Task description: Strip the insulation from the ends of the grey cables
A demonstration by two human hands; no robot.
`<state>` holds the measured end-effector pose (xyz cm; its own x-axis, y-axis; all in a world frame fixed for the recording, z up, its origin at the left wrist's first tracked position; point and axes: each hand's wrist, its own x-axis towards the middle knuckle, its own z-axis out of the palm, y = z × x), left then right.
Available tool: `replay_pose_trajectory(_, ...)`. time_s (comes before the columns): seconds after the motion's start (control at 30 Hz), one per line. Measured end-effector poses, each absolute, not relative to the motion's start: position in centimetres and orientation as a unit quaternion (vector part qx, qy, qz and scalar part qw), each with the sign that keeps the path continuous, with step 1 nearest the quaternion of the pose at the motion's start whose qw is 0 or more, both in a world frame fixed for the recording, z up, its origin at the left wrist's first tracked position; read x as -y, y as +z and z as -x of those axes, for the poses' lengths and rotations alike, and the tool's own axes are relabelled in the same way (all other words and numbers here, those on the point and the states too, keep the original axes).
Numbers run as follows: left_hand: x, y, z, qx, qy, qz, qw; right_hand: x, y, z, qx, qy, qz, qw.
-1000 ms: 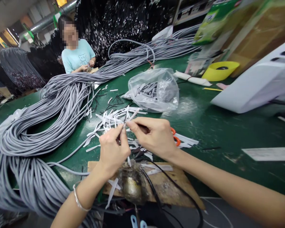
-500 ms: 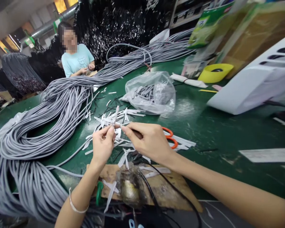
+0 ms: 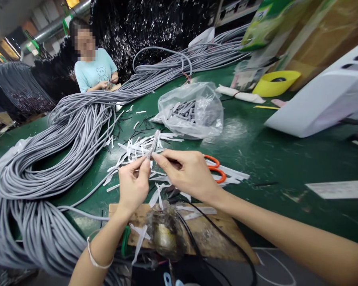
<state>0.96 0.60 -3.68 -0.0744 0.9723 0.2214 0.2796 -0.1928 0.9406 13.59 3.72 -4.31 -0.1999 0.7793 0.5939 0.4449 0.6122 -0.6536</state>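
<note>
Bare green surface [image 3: 265,159] lies open to the right, while grey cables [image 3: 47,159] and a plastic bag [image 3: 193,111] crowd left and ahead.

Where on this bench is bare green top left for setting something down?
The widest free patch lies right of the orange scissors, between the plastic bag, the white casing and the wooden board. Crowded: grey cables fill the left, and white strips litter the top around the left hand and right hand, both pinching a wire end.
</note>
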Motion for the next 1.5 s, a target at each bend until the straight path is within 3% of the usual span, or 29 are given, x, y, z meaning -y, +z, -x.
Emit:
replay_pose_trajectory(0.13, -0.2, -3.6, -1.4, -0.561, 0.469, -0.657, 0.181, -3.5, -4.2, -13.5, 0.744, 0.206, 0.408, 0.487)
replay_pose_trajectory(0.4, -0.2, -3.6, -1.6, -0.563, 0.448, -0.682, 0.132, -2.8, -4.6, -13.6, 0.777, -0.083, 0.343, 0.520)
replay_pose_trajectory(0.6, -0.1, -4.5, -1.7, -0.534, 0.426, -0.730, -0.021, -2.5, -3.8, -13.3, 0.761, -0.004, 0.403, 0.508)
replay_pose_trajectory(0.67, -0.7, -4.6, -1.4, -0.559, 0.418, -0.716, 0.017, -1.5, -3.7, -13.0, 0.774, -0.061, 0.349, 0.525)
replay_pose_trajectory(0.8, -2.0, -4.2, -0.1, -0.609, 0.445, -0.619, 0.220, -0.1, -3.6, -12.9, 0.792, -0.115, 0.220, 0.558)
replay_pose_trajectory(0.93, -1.7, -3.5, 0.3, -0.515, 0.525, -0.547, 0.400, -1.7, -3.5, -13.3, 0.780, -0.005, 0.343, 0.523)
replay_pose_trajectory(1.03, -1.0, -3.2, -0.1, -0.473, 0.539, -0.522, 0.463, -2.9, -3.6, -13.5, 0.774, 0.039, 0.374, 0.508)
replay_pose_trajectory(1.3, -0.6, -3.0, -0.3, -0.468, 0.530, -0.516, 0.484, -3.0, -4.0, -13.3, 0.772, 0.099, 0.394, 0.488)
replay_pose_trajectory(1.5, -0.3, -3.3, -0.7, -0.506, 0.511, -0.597, 0.354, -3.4, -4.1, -13.5, 0.765, 0.145, 0.396, 0.486)
